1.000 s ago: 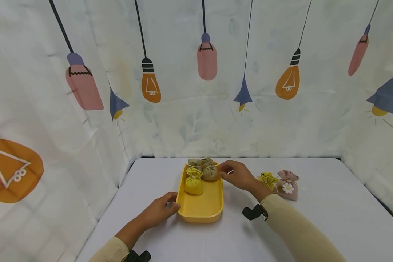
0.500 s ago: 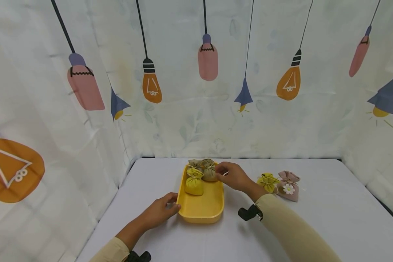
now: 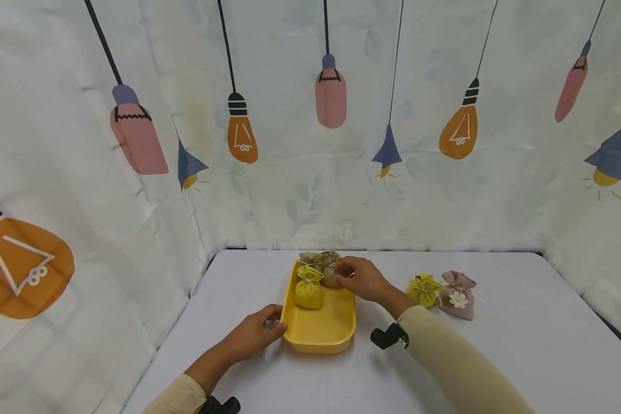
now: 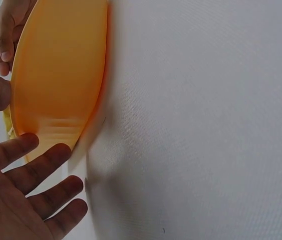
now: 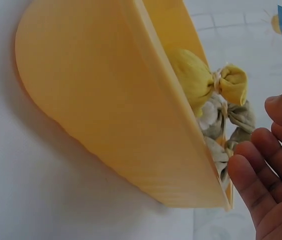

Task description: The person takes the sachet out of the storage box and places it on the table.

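A yellow tray [image 3: 318,330] holds three small drawstring pouches at its far end: a yellow pouch [image 3: 308,292] in front and two grey-green pouches [image 3: 329,279] behind. My left hand [image 3: 256,334] is at the tray's left side. In the left wrist view its fingers [image 4: 46,167] are spread and fairly straight, the thumb right at the rim. My right hand [image 3: 362,280] hovers at the far right rim, fingertips overlapping a grey-green pouch. The right wrist view shows these fingers [image 5: 253,177] loosely bent beside the pouches, with nothing between them and the thumb.
Right of the tray, a second yellow pouch [image 3: 423,289] leans beside a pink pouch [image 3: 457,299] with a white flower. Both lie on the white-covered table [image 3: 517,333]. A lamp-patterned cloth backdrop [image 3: 290,201] stands behind and at both sides.
My right hand has shifted slightly left, from the tray's rim to over the grey-green pouch. The left hand and the pouches stay put.
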The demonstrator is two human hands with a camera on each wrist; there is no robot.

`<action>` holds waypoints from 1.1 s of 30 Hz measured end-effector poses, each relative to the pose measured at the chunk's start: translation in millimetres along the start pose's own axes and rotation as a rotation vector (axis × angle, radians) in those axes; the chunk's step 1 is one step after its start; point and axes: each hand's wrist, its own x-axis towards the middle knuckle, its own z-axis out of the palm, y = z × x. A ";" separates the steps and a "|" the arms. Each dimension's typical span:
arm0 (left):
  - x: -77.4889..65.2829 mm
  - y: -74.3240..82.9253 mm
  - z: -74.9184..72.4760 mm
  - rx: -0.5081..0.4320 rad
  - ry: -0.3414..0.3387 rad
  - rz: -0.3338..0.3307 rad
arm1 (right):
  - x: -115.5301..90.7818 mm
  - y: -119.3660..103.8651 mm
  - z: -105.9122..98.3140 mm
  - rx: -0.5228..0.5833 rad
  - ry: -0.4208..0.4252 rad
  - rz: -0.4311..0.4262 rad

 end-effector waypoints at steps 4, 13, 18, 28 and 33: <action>0.2 0.0 0.5 -0.009 -0.002 -0.004 | 3.2 -0.4 5.0 -0.010 -0.018 0.010; 0.2 -0.4 1.3 -0.016 0.001 -0.016 | 6.6 -2.5 12.3 -0.020 -0.038 0.030; -0.1 -0.2 1.1 -0.016 0.003 -0.027 | 10.3 -1.4 16.3 -0.011 -0.050 0.027; -2.6 3.2 1.1 -0.017 0.001 -0.034 | 14.6 -3.6 22.4 -0.014 -0.063 0.043; -2.1 2.8 1.0 -0.013 0.005 -0.029 | 16.7 -6.1 25.3 -0.040 -0.068 0.039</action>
